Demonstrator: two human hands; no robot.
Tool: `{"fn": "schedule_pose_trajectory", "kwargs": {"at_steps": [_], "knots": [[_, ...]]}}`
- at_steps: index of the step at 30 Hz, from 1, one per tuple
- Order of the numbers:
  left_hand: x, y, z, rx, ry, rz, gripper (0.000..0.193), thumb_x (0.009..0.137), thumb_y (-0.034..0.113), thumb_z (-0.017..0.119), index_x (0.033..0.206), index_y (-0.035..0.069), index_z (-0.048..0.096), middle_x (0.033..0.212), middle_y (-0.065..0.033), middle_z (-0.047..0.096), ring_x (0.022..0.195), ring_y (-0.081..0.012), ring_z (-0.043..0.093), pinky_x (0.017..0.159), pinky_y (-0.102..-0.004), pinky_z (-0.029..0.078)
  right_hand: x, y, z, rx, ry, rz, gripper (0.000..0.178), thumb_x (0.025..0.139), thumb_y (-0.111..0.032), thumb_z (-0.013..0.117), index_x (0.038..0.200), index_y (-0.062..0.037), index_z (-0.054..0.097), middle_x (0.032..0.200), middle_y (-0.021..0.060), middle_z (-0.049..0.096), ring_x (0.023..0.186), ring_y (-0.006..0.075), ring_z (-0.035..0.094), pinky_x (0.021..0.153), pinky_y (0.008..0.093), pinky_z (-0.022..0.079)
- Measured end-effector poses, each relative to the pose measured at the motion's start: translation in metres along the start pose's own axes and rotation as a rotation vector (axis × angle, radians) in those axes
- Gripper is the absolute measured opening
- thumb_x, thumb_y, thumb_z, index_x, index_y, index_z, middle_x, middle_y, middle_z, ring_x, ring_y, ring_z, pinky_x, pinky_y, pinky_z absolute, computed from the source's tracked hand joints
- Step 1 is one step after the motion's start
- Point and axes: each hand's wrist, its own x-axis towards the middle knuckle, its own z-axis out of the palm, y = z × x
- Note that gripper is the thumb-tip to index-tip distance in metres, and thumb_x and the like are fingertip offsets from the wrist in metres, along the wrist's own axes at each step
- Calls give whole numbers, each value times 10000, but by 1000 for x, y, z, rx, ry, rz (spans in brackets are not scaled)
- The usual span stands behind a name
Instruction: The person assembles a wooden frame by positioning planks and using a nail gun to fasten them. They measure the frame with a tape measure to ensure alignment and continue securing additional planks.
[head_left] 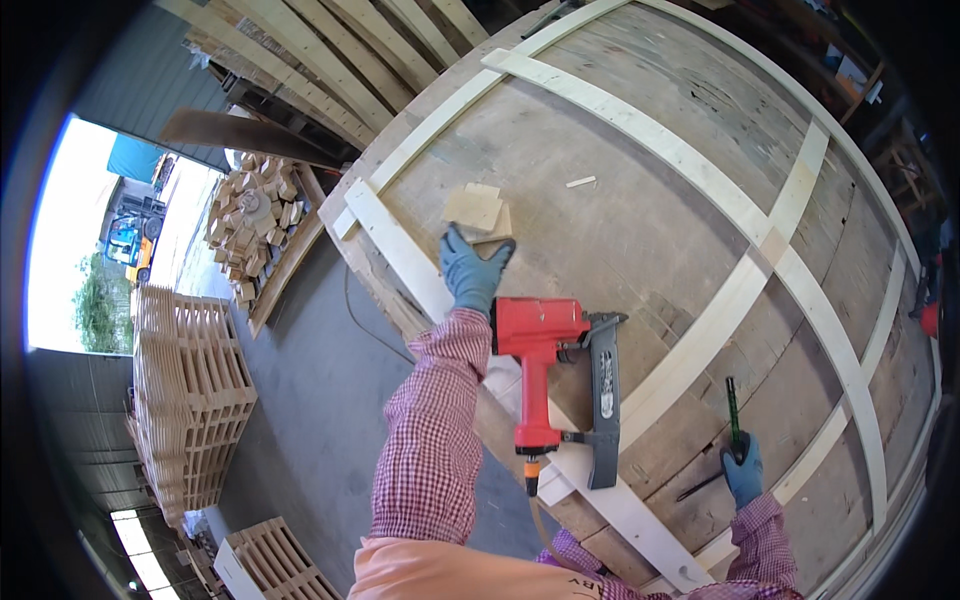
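Observation:
My left hand (pixel 473 272), in a blue-grey glove, has its thumb and fingers spread at the near edge of a few small wooden blocks (pixel 474 209). The blocks lie partly over one another on the worn wooden tabletop (pixel 590 240). In its blue glove, my right hand (pixel 742 472) closes around a slim green tool with a dark tip (pixel 733 402); its exact kind is unclear. A thin dark rod (pixel 698 487) lies beside that hand. Between my arms a red nail gun (pixel 537 362) with a grey magazine rests across a pale slat (pixel 640 525), its air hose hanging toward me.
Pale slats (pixel 690 350) form a crossed frame over the table. A small wood chip (pixel 581 182) lies beyond the blocks. Cut wooden blocks (pixel 255 215) heap up at left, near stacked pallets (pixel 190 400). Long boards (pixel 330 60) lean at the far side. A forklift (pixel 130 240) stands outside.

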Motion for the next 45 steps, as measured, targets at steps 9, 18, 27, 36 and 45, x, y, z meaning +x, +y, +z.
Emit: {"fn": "schedule_pose_trajectory", "kwargs": {"at_steps": [9,18,27,36,45], "knots": [[71,-24,50,267,-44,-178,1308,517,601,815,1463,38,109,1452,-263,234,1332,-391,284,1094,-446,277,-8,-24,20,-386,54,54,546,696,-250,717,1164,-64,503,1041,160,508,926,356,537,782,431,464],[-47,116,23,-398,-124,402,1137,539,164,899,1416,-27,201,1346,-151,292,1242,-291,352,1047,-386,330,1,17,-17,491,-8,445,454,783,-308,658,1156,-79,537,986,132,613,856,283,627,683,385,529],[-363,219,-68,-348,-526,661,1149,536,332,887,1396,-32,218,1314,-252,305,1223,-424,317,1006,-525,301,-133,-94,-90,1660,-398,250,513,862,-279,590,1275,-20,430,1195,203,535,1005,352,613,732,421,568],[-601,245,-122,-463,-949,1071,1137,545,336,880,1406,-26,232,1309,-240,318,1194,-400,365,961,-462,395,-368,44,-128,1827,-114,347,474,875,-300,571,1251,-35,456,1027,228,632,875,316,661,732,401,552],[-848,291,-165,-603,-1554,377,612,833,95,687,1337,20,348,1065,-85,528,874,-162,554,742,-282,504,-576,218,-242,1441,17,225,432,830,-212,659,1180,-18,497,883,79,620,629,124,602,524,210,464]]}}
